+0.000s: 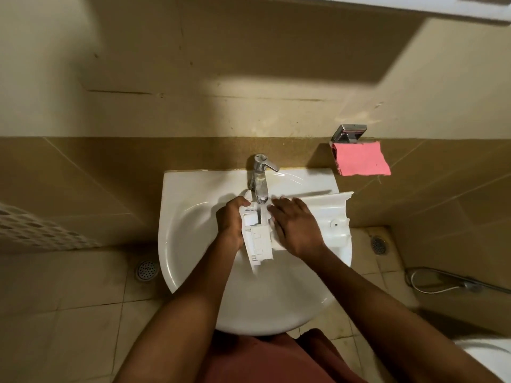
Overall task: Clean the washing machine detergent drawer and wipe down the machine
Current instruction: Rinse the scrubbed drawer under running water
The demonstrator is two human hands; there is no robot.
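Note:
The white plastic detergent drawer (pixel 329 217) lies across the white sink (pixel 193 244), its wide front panel reaching over the sink's right rim. Water runs from the chrome tap (pixel 261 178) onto the drawer's compartments. My left hand (pixel 231 222) grips the drawer's left side, next to a white insert piece (pixel 258 244) that points toward me. My right hand (pixel 296 225) lies flat on top of the drawer, fingers spread toward the water stream. The part of the drawer under my right hand is hidden.
A pink cloth (pixel 360 158) hangs from a chrome holder (pixel 349 133) on the tiled wall to the right of the tap. Floor drains (pixel 147 270) sit on both sides of the sink. A hose (pixel 442 283) lies at the right, a toilet rim (pixel 486 355) at the bottom right.

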